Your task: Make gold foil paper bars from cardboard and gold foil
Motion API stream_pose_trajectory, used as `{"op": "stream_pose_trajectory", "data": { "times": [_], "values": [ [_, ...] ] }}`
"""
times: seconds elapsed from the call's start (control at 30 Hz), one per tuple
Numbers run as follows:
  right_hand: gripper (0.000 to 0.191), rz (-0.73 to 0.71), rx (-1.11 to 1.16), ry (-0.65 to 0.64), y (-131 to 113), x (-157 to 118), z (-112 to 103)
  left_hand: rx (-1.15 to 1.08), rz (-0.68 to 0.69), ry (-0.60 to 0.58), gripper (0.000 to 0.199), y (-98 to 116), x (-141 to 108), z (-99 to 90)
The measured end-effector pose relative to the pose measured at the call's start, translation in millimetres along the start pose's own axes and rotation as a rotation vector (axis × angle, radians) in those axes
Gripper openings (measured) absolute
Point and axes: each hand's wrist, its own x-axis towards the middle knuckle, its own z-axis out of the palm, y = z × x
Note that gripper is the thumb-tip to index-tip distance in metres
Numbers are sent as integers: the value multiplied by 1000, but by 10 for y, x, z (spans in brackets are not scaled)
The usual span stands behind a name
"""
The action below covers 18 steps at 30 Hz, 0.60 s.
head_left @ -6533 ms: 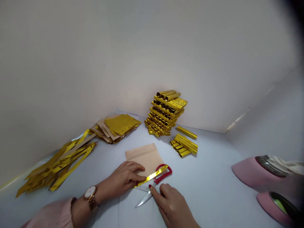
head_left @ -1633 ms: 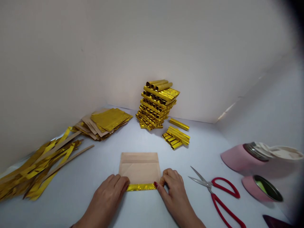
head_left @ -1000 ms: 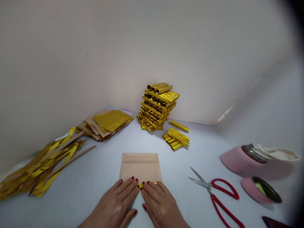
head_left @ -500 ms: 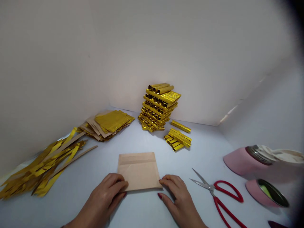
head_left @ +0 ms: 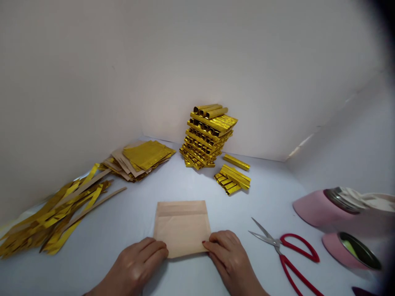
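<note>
A brown paper sheet lies in front of me, its tan side up, with a crease or folded band near its far edge. My left hand pinches its near left corner, thumb hidden beneath the fingers. At the near right corner, my right hand grips the paper between fingers and thumb. The near edge looks slightly raised. To the right of my right hand lie scissors with red handles, blades apart.
Gold folded strips form a tall stack at the back, with a small pile beside it. Gold sheets and loose gold strips lie left. A pink flask and pink cup are at right.
The paper has turned slightly and shifted a little toward me. My right thumb and fingers have closed on its corner, and my left fingers have moved to the near left corner.
</note>
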Motion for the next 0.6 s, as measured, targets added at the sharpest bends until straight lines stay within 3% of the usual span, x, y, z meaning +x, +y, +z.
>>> {"op": "stream_pose_trajectory", "data": {
  "times": [0.1,0.27,0.47,0.6],
  "values": [
    [19,126,109,-13,26,17,-8,-133,-193,-57,32,-25,-22,77],
    [18,270,142,-79,55,50,8,-234,-426,-39,19,-59,-45,158],
    [15,326,87,-119,68,55,69,-194,-531,19,14,-84,-110,261],
    [16,350,34,-105,63,65,101,-182,-531,-32,14,-67,-80,254]
  ]
}}
